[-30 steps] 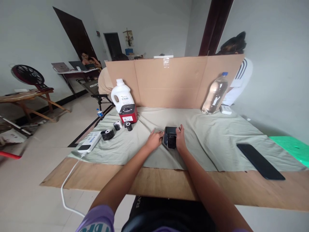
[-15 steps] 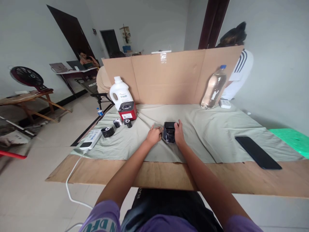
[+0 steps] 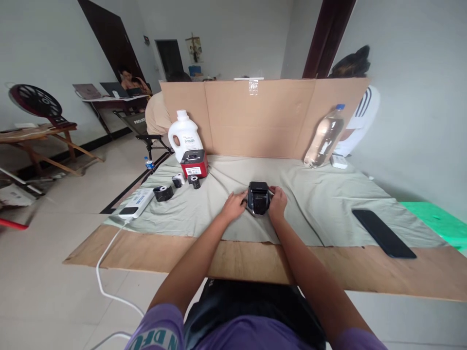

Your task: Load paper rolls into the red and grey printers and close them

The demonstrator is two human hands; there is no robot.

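A small black device (image 3: 259, 198), which looks like a portable label printer, stands on the green cloth in front of me. My left hand (image 3: 234, 206) has its fingertips against the left side of it. On the opposite side, my right hand (image 3: 278, 201) grips the edge with bent fingers. Between them the two hands steady the printer. The fingertips are partly hidden at its sides.
Left of the hands lie several tape-like rolls (image 3: 163, 193) and a power strip (image 3: 137, 204). Behind them stand a red box (image 3: 196, 165) and a white jug (image 3: 185, 135). A clear bottle (image 3: 325, 136) leans by a cardboard screen (image 3: 255, 121); a phone (image 3: 383, 233) lies right.
My right hand has shifted from over the printer's right edge to its side, showing more of the printer. My left hand stays at the left side. The camera view has moved slightly.
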